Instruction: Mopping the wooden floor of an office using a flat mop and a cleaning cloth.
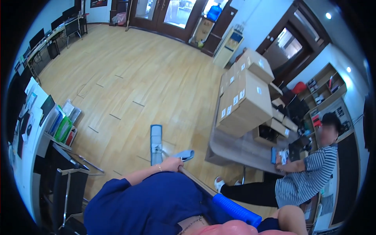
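My left hand (171, 163) is closed around the pole of a flat mop, below its blue handle grip (237, 210). The pole runs slantwise across my front, from the grip at lower right toward the floor. On the wooden floor ahead lies the long blue-grey mop head (156, 143), its length pointing away from me. Just right of the mop head shows a grey-blue shoe (187, 155). A bent bare right arm (291, 219) appears at the lower right edge, but my right hand is out of the picture.
To the right, a table (231, 149) bears stacked cardboard boxes (250, 98). Beyond it a person in a striped shirt (307, 176) has their hands at the tabletop. At left are a black chair (70, 192) and a crate of folders (62, 125). Wooden floor (129, 70) stretches ahead.
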### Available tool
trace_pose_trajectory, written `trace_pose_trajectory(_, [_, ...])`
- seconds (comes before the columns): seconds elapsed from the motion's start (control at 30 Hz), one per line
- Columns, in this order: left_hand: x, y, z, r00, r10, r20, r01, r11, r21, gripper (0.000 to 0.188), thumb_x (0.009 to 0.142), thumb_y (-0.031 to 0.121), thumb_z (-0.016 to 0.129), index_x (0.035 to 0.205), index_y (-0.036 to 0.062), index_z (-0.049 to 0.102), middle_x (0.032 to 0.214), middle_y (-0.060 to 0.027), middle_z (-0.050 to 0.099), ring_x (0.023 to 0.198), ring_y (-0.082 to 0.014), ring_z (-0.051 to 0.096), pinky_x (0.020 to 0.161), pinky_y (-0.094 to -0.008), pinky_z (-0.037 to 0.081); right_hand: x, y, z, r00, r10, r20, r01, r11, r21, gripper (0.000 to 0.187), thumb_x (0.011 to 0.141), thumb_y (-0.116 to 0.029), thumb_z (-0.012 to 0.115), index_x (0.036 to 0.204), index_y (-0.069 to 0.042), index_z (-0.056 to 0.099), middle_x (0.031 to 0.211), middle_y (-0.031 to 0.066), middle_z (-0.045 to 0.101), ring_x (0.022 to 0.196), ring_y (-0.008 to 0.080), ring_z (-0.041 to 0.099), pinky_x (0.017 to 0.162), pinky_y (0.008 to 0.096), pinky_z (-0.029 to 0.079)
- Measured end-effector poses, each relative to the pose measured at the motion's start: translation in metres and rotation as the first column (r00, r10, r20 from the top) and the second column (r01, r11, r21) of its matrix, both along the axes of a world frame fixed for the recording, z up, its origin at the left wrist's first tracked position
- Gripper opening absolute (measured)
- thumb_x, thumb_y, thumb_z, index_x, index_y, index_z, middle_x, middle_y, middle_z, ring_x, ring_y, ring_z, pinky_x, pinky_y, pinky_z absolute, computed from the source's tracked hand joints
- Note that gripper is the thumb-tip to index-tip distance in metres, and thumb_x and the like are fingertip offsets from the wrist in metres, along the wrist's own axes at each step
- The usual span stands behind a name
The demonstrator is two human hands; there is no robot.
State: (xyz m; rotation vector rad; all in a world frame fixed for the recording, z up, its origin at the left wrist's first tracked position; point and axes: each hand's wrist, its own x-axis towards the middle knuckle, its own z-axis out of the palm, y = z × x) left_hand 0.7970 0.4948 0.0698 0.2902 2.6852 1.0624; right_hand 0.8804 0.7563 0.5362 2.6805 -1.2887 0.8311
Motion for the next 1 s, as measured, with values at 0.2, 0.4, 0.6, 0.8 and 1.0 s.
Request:
trace_pose_trajectory(0.2, [0.002,0.002,0.008,0.999,-0.036,-0.022,0.036,0.999,0.019,0.013,0.068,0.015,0.066,0.078,0.0088,0.063,0.079,-0.0143,0.061,0.079,-0.0334,0.061,0.066,-0.0423,0.047,0.015,0.011,-0.052,0.8,-0.316,-0.51,-0.297,0.53,-0.794,0.012,0.075,-0.008,0.065,0.086,-0.004,0.062,0.082,0.0023,0.063,0.073,0.0112,0.061,0.065,0.0259,0.051])
trace_pose_trajectory(0.4, [0.004,0.002,0.006,1.0,0.003,-0.011,-0.002,1.0,0.02,0.013,0.067,0.014,0.066,0.079,0.0095,0.062,0.08,-0.014,0.06,0.08,-0.0337,0.06,0.066,-0.0424,0.047,0.014,0.008,-0.049,0.599,-0.497,-0.628,-0.504,0.376,-0.778,0.018,0.074,-0.016,0.069,0.087,-0.005,0.062,0.082,0.0034,0.065,0.075,0.0146,0.061,0.071,0.0286,0.046])
trace_pose_trajectory(0.6, [0.003,0.006,0.011,0.999,-0.024,0.04,0.027,0.997,-0.066,0.012,0.071,0.019,0.064,0.081,0.012,0.065,0.082,-0.013,0.063,0.083,-0.0323,0.062,0.067,-0.0438,0.048,0.028,0.014,-0.042,0.563,-0.569,-0.6,-0.475,0.371,-0.798,0.019,0.077,-0.021,0.067,0.089,-0.007,0.062,0.084,0.0026,0.065,0.078,0.0165,0.06,0.07,0.0289,0.044])
trace_pose_trajectory(0.8, [0.003,0.007,0.0,0.999,-0.028,0.024,0.028,0.999,-0.02,0.013,0.067,0.019,0.065,0.077,0.0116,0.062,0.079,-0.0135,0.061,0.079,-0.034,0.06,0.064,-0.0446,0.047,-0.007,-0.005,-0.054,0.721,-0.618,-0.313,-0.118,0.335,-0.935,0.026,0.08,-0.024,0.064,0.1,-0.009,0.062,0.093,0.004,0.061,0.093,0.0158,0.052,0.066,0.0248,0.044])
trace_pose_trajectory(1.0, [0.001,0.013,0.009,0.998,-0.061,0.004,0.061,0.998,-0.027,0.012,0.065,0.02,0.064,0.073,0.0104,0.06,0.077,-0.0136,0.06,0.076,-0.0344,0.06,0.062,-0.0469,0.046,-0.053,0.0,-0.073,0.744,-0.663,-0.084,0.668,0.735,0.112,0.013,0.074,-0.016,0.061,0.083,-0.009,0.063,0.091,0.0098,0.064,0.085,0.0217,0.062,0.072,0.0314,0.048])
